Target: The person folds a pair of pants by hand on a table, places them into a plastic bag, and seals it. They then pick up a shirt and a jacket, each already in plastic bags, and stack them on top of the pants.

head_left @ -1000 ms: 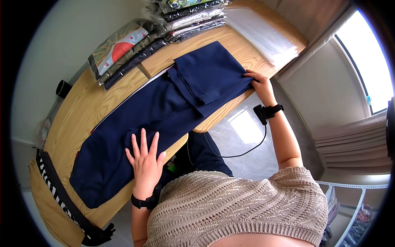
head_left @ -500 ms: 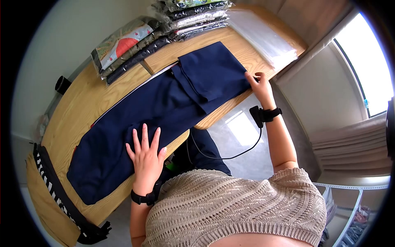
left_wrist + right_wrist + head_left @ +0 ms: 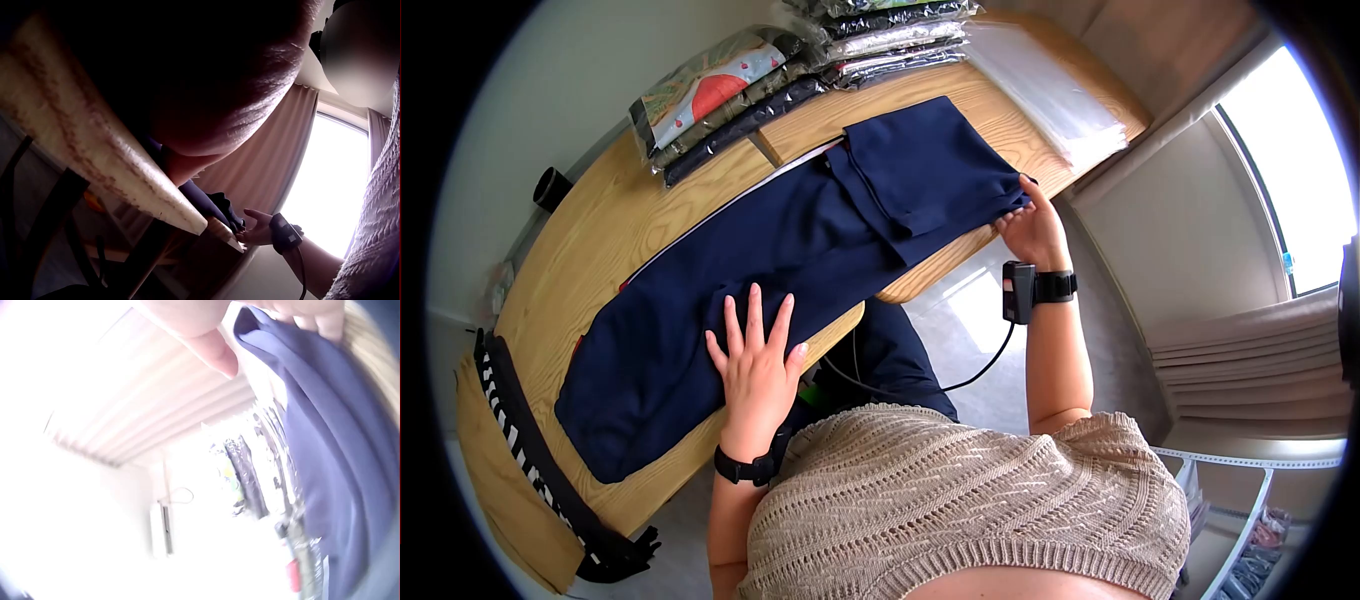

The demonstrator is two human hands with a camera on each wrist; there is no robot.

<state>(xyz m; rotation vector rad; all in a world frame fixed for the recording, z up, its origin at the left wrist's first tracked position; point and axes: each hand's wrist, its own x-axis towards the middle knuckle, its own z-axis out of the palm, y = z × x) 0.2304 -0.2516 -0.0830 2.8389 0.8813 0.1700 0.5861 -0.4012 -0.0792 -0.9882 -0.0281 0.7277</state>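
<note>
- Left hand [image 3: 758, 388] is resting flat, fingers spread, on navy garment [image 3: 800, 240]
- Right hand [image 3: 1035, 232] is touching its folded end, thumb and fingers parted

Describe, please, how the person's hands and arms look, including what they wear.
The left hand and right hand are ungloved. A black band circles the left wrist; a black strap on the right wrist carries a boxy black device with a thin black cable. The beige openwork knitted top leaves both forearms bare.
</note>
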